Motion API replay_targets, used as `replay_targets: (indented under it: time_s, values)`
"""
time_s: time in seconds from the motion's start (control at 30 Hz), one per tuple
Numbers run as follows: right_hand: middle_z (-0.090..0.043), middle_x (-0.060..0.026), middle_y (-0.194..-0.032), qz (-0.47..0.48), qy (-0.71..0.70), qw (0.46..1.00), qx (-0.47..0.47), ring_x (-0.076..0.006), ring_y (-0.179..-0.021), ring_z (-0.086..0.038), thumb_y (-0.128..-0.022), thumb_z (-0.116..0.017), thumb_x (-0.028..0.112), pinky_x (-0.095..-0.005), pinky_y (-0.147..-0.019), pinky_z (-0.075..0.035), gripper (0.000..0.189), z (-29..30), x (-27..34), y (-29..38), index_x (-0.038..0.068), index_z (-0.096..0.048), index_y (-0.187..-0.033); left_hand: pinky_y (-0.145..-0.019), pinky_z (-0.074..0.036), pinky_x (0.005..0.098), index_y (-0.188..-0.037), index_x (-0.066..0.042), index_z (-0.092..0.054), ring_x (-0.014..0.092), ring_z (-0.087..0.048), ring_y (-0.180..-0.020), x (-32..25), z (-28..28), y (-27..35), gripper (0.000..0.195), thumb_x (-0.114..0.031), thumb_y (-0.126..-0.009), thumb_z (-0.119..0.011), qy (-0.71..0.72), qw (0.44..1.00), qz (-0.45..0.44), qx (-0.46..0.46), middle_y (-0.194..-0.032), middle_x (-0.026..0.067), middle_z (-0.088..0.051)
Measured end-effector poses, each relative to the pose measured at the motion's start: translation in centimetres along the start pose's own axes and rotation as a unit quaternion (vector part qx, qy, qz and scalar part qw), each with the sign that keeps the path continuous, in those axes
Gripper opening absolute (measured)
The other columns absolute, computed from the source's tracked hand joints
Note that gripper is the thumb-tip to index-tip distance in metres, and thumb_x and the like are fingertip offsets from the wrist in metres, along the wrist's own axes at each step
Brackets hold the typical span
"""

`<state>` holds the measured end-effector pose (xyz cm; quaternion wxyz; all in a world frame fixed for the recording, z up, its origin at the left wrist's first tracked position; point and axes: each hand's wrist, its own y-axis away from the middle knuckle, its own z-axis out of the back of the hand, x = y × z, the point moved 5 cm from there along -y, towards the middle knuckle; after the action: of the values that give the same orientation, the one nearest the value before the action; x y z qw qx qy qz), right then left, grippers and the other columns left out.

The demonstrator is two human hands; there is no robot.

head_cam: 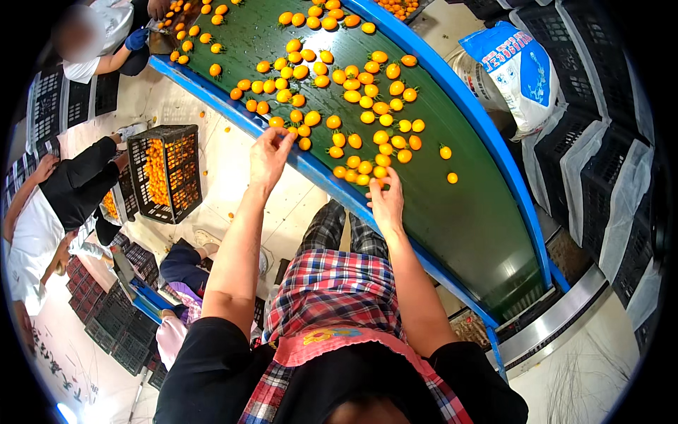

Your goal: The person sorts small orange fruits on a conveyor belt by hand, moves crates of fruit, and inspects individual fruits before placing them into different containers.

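Observation:
Many small orange-yellow cherry tomatoes [351, 96], some with green calyxes, lie scattered on a wet green conveyor belt [455, 238]. My left hand [271, 158] is over the belt's near blue rail [312, 172], thumb and forefinger close together beside several tomatoes. Whether a tomato is pinched there cannot be told. Farther right, my right hand [386, 204] reaches over the same rail with its fingers apart and curved, at the edge of a tight cluster of tomatoes [364, 167]. Its fingertips partly hide the nearest fruit.
A black plastic crate [167, 175] full of tomatoes stands on the floor at left. A co-worker in a blue glove [136, 39] is at the belt's far left. Other people sit at left. Stacked crates [572, 148] and a white-and-blue sack [522, 79] line the right.

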<state>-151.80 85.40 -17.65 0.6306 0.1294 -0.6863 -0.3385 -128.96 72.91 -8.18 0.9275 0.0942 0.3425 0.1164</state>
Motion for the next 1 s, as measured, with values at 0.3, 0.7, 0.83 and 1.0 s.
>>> replay_targets:
  time_s: [0.3,0.7,0.83,1.0]
  values:
    - [-0.046,-0.0202,-0.105,0.084,0.225,0.914,-0.326,-0.0347,-0.102,-0.042,-0.078,-0.059,0.031,-0.0412,-0.087,-0.037,0.045,8.0,4.9,-7.4,0.007,-0.049,-0.115,-0.061,-0.045,0.0323,-0.081,-0.001,-0.060,0.023,-0.054,-0.061,0.1,-1.2,2.0,0.010,-0.010,-0.077,-0.062,-0.008,0.996,-0.091,-0.002,-0.071,0.0131,-0.055]
    - [-0.041,-0.0193,-0.119,0.042,0.307,0.925,-0.218,-0.0357,-0.111,-0.040,-0.079,-0.057,0.039,-0.0388,-0.095,-0.034,0.050,-0.9,12.5,-11.5,0.015,-0.048,-0.122,-0.064,-0.043,0.0258,-0.092,-0.001,-0.060,0.013,-0.051,-0.068,1.2,0.5,1.9,0.013,-0.008,-0.082,-0.057,0.115,0.980,-0.047,0.155,-0.080,0.0078,-0.056]
    - [-0.032,-0.0238,-0.122,0.046,0.235,0.960,-0.148,-0.0374,-0.113,-0.038,-0.075,-0.061,0.043,-0.0395,-0.097,-0.032,0.067,-6.9,13.7,-12.0,0.008,-0.038,-0.128,-0.066,-0.045,0.0278,-0.094,-0.001,-0.060,0.016,-0.055,-0.071,1.1,3.1,1.9,0.015,-0.008,-0.082,-0.057,0.141,0.971,-0.058,0.182,-0.084,0.0100,-0.059]
    - [-0.034,-0.0226,-0.121,0.071,0.251,0.958,-0.119,-0.0337,-0.114,-0.038,-0.072,-0.066,0.037,-0.0382,-0.097,-0.033,0.067,-13.1,14.9,-12.2,0.011,-0.040,-0.128,-0.064,-0.046,0.0317,-0.090,-0.001,-0.059,0.025,-0.057,-0.069,2.8,6.7,0.3,0.012,-0.005,-0.080,-0.056,0.135,0.974,-0.049,0.173,-0.078,0.0139,-0.057]
